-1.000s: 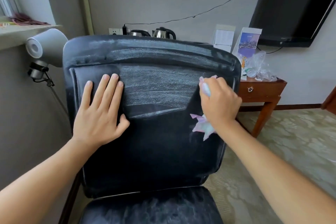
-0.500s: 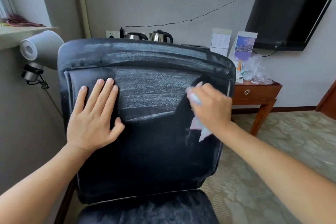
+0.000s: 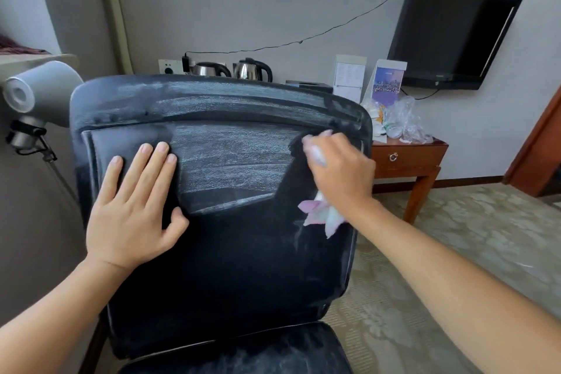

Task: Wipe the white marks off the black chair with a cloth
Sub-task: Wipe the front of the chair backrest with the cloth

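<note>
The black chair (image 3: 230, 267) faces me with its backrest upright. White chalky marks (image 3: 230, 155) cover the upper middle of the backrest and its top band; the lower part looks dark. My left hand (image 3: 133, 209) lies flat with straight fingers on the backrest's left side. My right hand (image 3: 340, 173) presses a bunched pale pink and blue cloth (image 3: 321, 215) against the backrest's upper right, and a tail of the cloth hangs below my wrist.
A wooden side table (image 3: 409, 161) with plastic bags and cards stands right of the chair. Two kettles (image 3: 252, 70) sit behind the backrest. A black TV (image 3: 449, 36) hangs on the wall. A white lamp (image 3: 39, 94) juts out at the left. Patterned floor lies to the right.
My right hand with the cloth swept left across the backrest, then back to the upper right. My left hand has stayed flat on the chair.
</note>
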`<state>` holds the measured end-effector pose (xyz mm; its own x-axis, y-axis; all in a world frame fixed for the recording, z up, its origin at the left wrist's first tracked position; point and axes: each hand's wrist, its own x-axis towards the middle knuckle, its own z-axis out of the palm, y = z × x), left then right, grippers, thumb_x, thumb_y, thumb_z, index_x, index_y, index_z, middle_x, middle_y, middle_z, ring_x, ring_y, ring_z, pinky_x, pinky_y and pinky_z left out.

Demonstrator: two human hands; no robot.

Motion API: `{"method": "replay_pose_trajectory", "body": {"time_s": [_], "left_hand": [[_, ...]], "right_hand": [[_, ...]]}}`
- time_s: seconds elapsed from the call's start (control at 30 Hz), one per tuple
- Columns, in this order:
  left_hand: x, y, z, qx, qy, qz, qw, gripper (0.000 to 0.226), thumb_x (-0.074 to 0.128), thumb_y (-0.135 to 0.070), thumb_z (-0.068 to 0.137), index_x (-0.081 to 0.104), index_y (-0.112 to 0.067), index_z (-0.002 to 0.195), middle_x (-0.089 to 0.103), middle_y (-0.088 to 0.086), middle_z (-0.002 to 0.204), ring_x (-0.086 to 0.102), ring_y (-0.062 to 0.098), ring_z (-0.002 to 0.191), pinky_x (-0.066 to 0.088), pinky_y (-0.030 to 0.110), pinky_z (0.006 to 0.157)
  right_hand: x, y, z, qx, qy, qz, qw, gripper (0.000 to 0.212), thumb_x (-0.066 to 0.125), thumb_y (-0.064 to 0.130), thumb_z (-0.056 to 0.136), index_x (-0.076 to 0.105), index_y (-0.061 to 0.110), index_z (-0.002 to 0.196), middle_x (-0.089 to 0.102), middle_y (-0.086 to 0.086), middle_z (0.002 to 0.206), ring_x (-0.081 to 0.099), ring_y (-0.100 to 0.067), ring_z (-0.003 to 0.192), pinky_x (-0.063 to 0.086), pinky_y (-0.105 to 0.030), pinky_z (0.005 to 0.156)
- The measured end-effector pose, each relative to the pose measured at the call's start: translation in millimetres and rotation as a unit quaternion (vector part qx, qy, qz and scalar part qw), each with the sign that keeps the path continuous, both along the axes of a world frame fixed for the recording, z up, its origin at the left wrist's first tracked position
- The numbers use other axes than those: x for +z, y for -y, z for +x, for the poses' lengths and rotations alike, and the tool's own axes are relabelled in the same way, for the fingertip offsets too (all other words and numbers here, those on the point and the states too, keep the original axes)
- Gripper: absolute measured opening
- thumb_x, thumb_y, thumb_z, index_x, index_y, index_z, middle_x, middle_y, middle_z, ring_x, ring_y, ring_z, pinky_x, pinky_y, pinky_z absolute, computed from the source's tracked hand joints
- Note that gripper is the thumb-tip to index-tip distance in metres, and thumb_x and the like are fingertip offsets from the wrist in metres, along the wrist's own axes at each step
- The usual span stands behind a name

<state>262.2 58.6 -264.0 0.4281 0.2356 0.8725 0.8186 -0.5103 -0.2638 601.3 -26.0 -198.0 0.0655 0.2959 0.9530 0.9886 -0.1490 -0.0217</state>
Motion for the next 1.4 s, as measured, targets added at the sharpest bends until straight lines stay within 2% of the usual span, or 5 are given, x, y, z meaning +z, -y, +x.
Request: {"method": "replay_pose_trajectory", "body": {"time_s": [0.13, 0.57, 0.77, 1.27, 1.4], "left_hand": [[0, 1, 1, 0.003, 0.003, -0.004, 1.000, 0.078, 0.050, -0.034, 0.087, 0.041, -0.001, 0.157, 0.033, 0.015, 0.168, 0.031, 0.033, 0.156, 0.029, 0.063, 0.122], [1, -1, -2, -0.012, 0.013, -0.006, 1.000, 0.079, 0.057, -0.030, 0.082, 0.045, -0.001, 0.155, 0.035, 0.015, 0.167, 0.033, 0.032, 0.155, 0.030, 0.062, 0.122], [1, -1, -3, -0.019, 0.017, -0.008, 1.000, 0.080, 0.059, -0.028, 0.081, 0.045, -0.002, 0.155, 0.036, 0.014, 0.166, 0.034, 0.032, 0.155, 0.031, 0.062, 0.122], [-1, -3, -1, -0.013, 0.017, -0.003, 1.000, 0.078, 0.056, -0.028, 0.081, 0.047, -0.003, 0.154, 0.036, 0.013, 0.166, 0.034, 0.031, 0.155, 0.031, 0.061, 0.122], [-1, -4, -2, -0.012, 0.015, 0.002, 1.000, 0.078, 0.057, -0.027, 0.081, 0.046, -0.003, 0.155, 0.036, 0.014, 0.166, 0.034, 0.032, 0.155, 0.031, 0.061, 0.122]], "right_hand": [[5, 8, 25, -0.139, -0.212, 0.014, 0.967, 0.030, 0.050, 0.039, 0.106, 0.061, 0.011, 0.105, 0.064, -0.012, 0.102, 0.065, -0.042, 0.079, 0.039, -0.036, 0.058], [-20, -13, -53, 0.074, 0.056, -0.021, 0.995, 0.027, 0.057, 0.029, 0.104, 0.076, 0.021, 0.086, 0.058, -0.001, 0.073, 0.059, -0.025, 0.054, 0.038, -0.027, 0.037], [18, -17, -25, -0.044, -0.167, 0.064, 0.983, 0.029, 0.061, 0.039, 0.101, 0.067, 0.013, 0.091, 0.062, -0.009, 0.083, 0.063, -0.039, 0.066, 0.042, -0.033, 0.053], [-10, -24, -37, -0.083, -0.016, 0.123, 0.989, 0.021, 0.062, 0.031, 0.102, 0.066, 0.020, 0.084, 0.059, -0.003, 0.076, 0.059, -0.025, 0.057, 0.037, -0.029, 0.038], [-76, -17, -63, 0.075, 0.256, -0.055, 0.962, 0.011, 0.062, 0.020, 0.092, 0.068, 0.029, 0.091, 0.055, 0.003, 0.077, 0.052, -0.018, 0.057, 0.041, -0.033, 0.041]]}}
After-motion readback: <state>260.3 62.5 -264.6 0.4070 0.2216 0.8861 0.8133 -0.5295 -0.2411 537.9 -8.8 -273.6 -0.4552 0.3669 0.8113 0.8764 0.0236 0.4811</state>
